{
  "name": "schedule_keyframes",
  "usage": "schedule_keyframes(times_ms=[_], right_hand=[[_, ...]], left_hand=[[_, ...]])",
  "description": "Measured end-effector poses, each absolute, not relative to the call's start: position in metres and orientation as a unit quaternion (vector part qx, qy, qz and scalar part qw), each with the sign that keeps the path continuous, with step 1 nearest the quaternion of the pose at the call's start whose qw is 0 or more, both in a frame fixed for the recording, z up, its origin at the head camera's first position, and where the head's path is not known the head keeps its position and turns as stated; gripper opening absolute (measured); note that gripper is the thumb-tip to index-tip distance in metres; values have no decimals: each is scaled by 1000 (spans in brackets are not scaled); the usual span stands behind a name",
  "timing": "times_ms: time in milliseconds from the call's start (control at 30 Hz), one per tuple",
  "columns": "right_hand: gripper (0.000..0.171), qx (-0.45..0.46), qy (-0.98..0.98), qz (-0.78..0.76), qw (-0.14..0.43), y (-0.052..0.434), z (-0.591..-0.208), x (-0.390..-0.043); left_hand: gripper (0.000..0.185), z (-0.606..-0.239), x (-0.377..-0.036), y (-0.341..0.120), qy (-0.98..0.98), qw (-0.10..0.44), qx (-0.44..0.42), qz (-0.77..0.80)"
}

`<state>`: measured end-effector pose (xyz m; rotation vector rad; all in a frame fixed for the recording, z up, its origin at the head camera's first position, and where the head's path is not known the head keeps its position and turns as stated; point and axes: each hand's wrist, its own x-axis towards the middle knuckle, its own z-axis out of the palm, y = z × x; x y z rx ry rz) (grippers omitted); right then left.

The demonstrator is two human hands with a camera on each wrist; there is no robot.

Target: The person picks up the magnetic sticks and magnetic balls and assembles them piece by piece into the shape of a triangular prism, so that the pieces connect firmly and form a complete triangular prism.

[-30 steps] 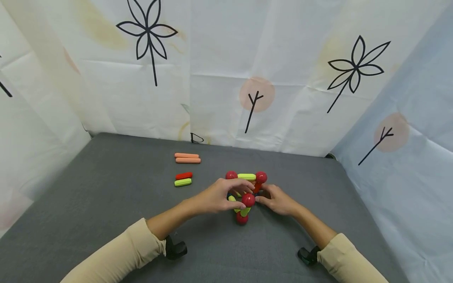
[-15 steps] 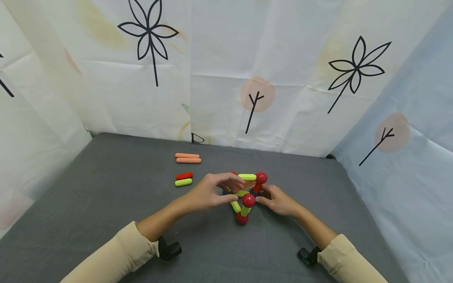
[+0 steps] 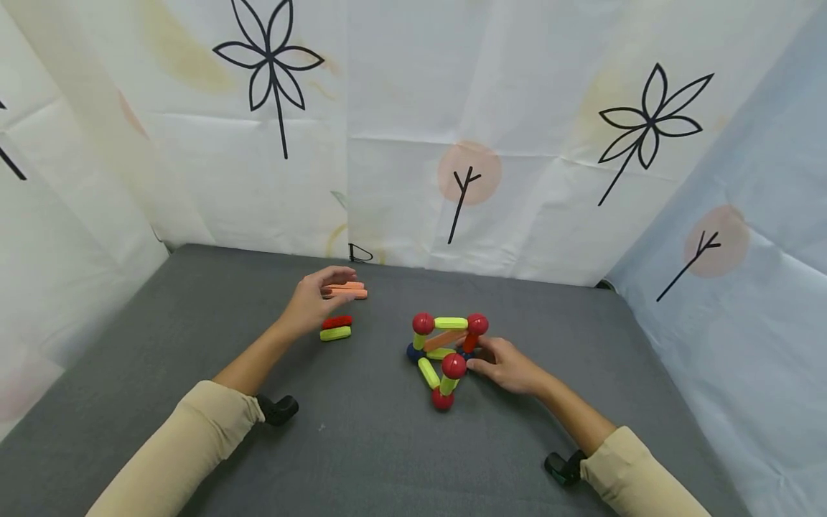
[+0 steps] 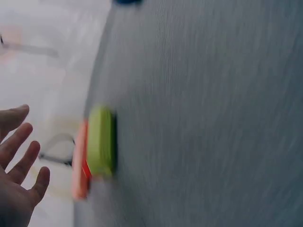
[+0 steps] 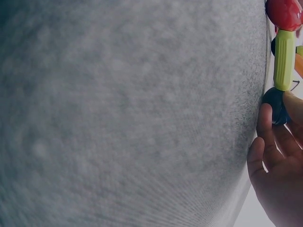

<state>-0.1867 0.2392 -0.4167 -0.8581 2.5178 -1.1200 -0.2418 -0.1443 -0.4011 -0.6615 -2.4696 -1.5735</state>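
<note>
The left hand [image 3: 315, 301] hovered with relaxed, spread fingers over the loose sticks at the left of the grey table [image 3: 194, 337], holding nothing. Its fingertips reached above the two salmon sticks [image 3: 345, 289], and partly covered their left ends. Just below the hand lay a red stick [image 3: 337, 322] and a lime stick [image 3: 334, 333], side by side. The left wrist view was badly blurred: only the open fingers [image 4: 19, 156] at the frame's edge, a lime stick [image 4: 101, 142] and a sliver of salmon and red behind it could be made out, and whether the hand touched anything could not be told there.

Near the middle of the table stood the stick-and-ball frame [image 3: 446, 352], with red balls at its upper corners, lime sticks as edges and an orange stick slanting across. A dark blue ball [image 3: 412, 352] showed at its far-left foot in the head view.

The right hand [image 3: 507, 365] rested against the frame's right side, fingers curled toward a red ball [image 3: 454, 365]. The head view hid what the fingertips touched. The right wrist view showed more: the fingers [image 5: 265, 127] pressed around another dark blue ball [image 5: 275, 105] at the foot of an upright lime stick [image 5: 284, 59], though most of the frame was cut off at the picture's edge.
</note>
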Motion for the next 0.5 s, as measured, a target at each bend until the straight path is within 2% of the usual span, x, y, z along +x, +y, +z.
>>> schedule_keyframes(times_ms=[167,500], right_hand=[[33,-289,865,-388,134,240,-416,-186],[34,-281,867,-387,138,240,-415,-186]], left_hand=[[41,-415,-262,-163,-843,66,-193,-498],[38,-427,-278,-172,-873,45,-218,-433]])
